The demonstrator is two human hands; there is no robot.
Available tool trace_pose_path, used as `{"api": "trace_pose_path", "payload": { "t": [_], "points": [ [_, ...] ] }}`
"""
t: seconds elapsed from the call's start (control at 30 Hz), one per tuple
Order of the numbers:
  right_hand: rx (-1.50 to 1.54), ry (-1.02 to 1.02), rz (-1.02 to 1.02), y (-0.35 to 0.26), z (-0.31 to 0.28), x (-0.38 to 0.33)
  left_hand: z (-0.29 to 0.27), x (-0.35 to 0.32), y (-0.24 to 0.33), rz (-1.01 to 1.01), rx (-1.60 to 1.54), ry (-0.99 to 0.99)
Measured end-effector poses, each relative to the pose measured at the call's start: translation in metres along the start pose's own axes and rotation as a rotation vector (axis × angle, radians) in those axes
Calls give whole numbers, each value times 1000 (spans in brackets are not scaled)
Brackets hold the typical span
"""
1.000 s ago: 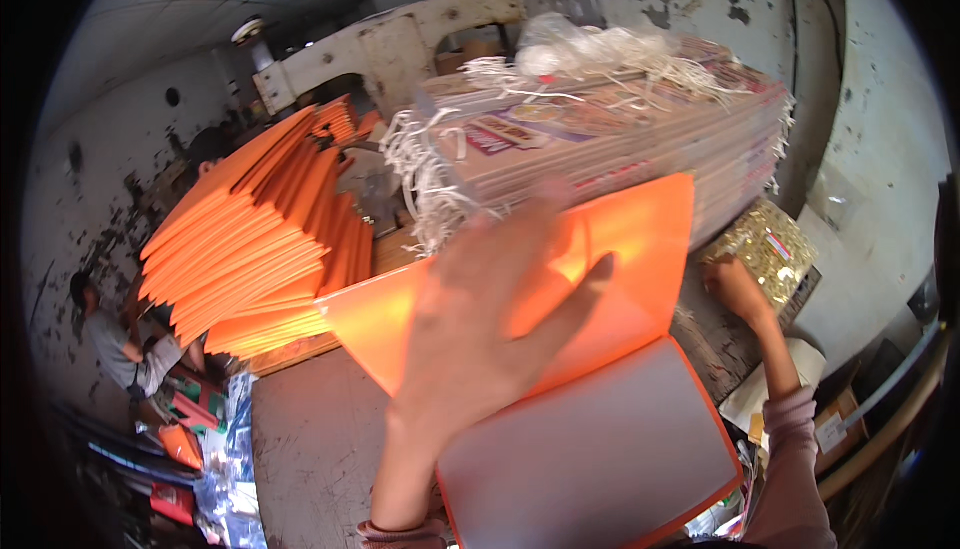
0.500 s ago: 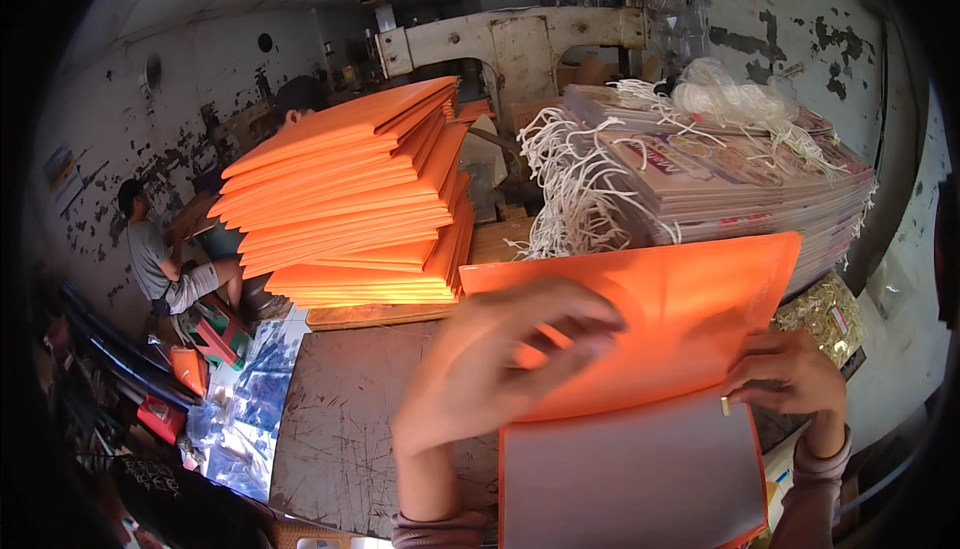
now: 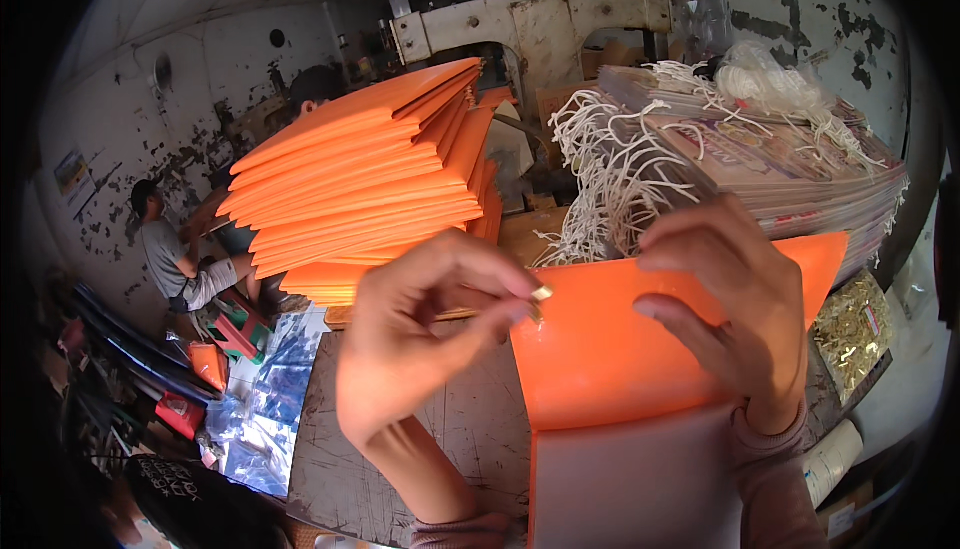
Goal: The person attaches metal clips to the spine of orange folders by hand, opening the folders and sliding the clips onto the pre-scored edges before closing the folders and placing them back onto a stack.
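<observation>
At nine o'clock a seated person (image 3: pixel 170 259) works low by the wall, and a small pale sign (image 3: pixel 70 174) hangs there (too blurred to read). At seven o'clock red and orange packets (image 3: pixel 205 359) and a shiny blue foil sheet (image 3: pixel 265 409) lie beside the scratched table (image 3: pixel 460 429). At eleven o'clock the stack of orange folders (image 3: pixel 370 174) is fanned, probably so each one can be lifted off easily. In the middle the left hand (image 3: pixel 420 349) has its fingers together, thumb and forefinger clamped on a small brass piece (image 3: pixel 540 294) at the edge of the orange folder (image 3: pixel 620 349). The right hand (image 3: pixel 730 309) holds this folder's raised flap, fingers spread on it to keep it steady. At one o'clock lies a pile of printed sheets with white cords (image 3: pixel 740 159); at three o'clock a clear bag of brass pieces (image 3: pixel 850 334)
</observation>
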State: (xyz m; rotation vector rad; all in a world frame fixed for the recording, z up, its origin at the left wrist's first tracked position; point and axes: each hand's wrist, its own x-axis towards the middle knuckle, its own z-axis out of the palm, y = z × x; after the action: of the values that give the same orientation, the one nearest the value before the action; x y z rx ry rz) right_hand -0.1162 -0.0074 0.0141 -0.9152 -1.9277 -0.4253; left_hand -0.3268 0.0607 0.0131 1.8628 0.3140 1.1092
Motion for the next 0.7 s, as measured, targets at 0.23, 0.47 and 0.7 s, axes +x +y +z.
{"api": "trace_pose_path", "payload": {
  "t": [0.23,0.47,0.7],
  "points": [
    [-196,-43,90,16,13,-1,-30,8,-16,-75,228,211],
    [-170,-105,138,20,28,-3,-24,16,-18,-184,305,130],
    [-188,-140,126,24,28,-7,-23,20,-20,-202,320,57]
  ]
}}
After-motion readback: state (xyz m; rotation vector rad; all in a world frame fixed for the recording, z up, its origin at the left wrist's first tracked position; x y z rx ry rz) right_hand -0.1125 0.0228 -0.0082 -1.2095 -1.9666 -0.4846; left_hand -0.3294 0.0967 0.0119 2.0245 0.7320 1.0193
